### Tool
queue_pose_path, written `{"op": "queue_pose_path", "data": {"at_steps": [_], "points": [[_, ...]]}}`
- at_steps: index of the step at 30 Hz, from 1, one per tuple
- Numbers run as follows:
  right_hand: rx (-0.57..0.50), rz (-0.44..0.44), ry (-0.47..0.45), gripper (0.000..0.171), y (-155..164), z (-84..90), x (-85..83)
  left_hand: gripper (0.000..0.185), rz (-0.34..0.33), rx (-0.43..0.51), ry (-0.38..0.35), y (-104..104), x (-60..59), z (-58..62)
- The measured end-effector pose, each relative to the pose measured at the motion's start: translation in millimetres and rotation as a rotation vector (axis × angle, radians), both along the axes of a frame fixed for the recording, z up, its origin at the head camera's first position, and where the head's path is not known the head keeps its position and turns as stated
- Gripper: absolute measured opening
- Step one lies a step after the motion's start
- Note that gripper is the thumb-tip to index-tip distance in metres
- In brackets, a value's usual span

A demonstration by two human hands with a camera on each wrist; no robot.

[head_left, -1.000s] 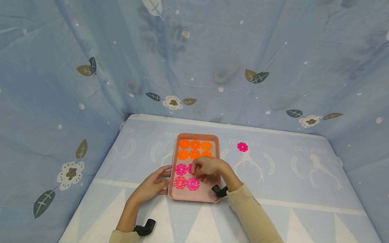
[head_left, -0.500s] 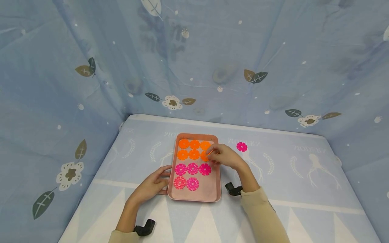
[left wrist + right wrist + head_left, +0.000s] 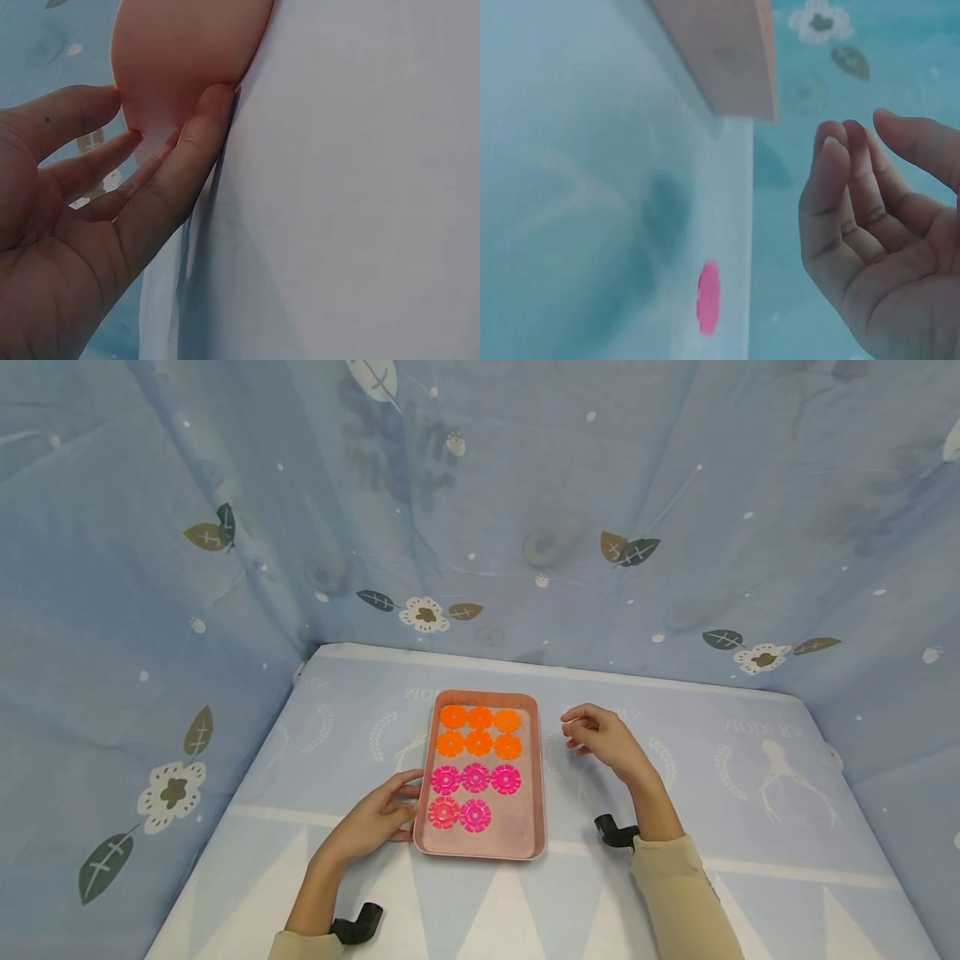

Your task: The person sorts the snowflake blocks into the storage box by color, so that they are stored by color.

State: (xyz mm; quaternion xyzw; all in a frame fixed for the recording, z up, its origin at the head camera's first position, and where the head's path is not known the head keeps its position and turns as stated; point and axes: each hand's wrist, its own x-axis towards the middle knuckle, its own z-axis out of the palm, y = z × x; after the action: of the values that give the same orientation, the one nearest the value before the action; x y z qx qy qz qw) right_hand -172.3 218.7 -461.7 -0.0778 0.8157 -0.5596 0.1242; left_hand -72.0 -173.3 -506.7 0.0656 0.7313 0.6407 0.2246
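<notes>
Left hand [image 3: 375, 820] rests at the near-left corner of the pink tray [image 3: 529, 847]; in the left wrist view its fingers [image 3: 196, 142] lie nearly straight against the tray's rounded edge, thumb spread apart on the other side of the corner, so it touches the rim rather than wraps it. Right hand [image 3: 603, 739] hovers over the worktop [image 3: 750, 827] to the right of the tray, apart from it; fingers loosely curled, thumb and fingertips held near each other. In the right wrist view the right hand's palm is empty, fingers [image 3: 840, 195] relaxed and half-bent, and a loose pink disc [image 3: 708, 297] lies flat on the worktop just below and ahead of them, not touched; from the head view that disc is hidden behind the hand. The tray is a rounded rectangle, its long axis running away from the person toward the back cloth wall, short ends near and far. Inside it, 6 orange discs [image 3: 480, 718] sit in 2 rows of 3 at the far end; below them 3 pink discs [image 3: 476, 777] form a full row, and 2 more pink discs [image 3: 459, 814] fill the left and middle places of the nearest row. The right place of that row shows bare tray floor. All discs lie flat, close together.
</notes>
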Motion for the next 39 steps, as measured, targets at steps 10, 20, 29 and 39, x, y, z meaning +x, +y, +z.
{"op": "queue_pose_path", "data": {"at_steps": [10, 20, 29, 39], "points": [[-0.009, -0.169, 0.005, 0.033, 35.8, -1.0, -8.8, 0.056, 0.026, -0.007, -0.009, 0.9, 0.3, -0.8], [0.067, -0.279, 0.012, 0.035, 56.8, -21.6, -25.1, 0.055, 0.038, -0.01, -0.005, 2.0, 1.0, -1.5], [0.153, -0.325, -0.028, 0.034, 63.9, -35.3, -38.0, 0.055, 0.038, -0.028, -0.012, 2.4, 0.0, 0.8], [0.31, -0.263, -0.061, 0.041, 63.3, -46.8, -46.7, 0.055, 0.041, -0.045, -0.012, 3.5, 0.0, 2.3]]}}
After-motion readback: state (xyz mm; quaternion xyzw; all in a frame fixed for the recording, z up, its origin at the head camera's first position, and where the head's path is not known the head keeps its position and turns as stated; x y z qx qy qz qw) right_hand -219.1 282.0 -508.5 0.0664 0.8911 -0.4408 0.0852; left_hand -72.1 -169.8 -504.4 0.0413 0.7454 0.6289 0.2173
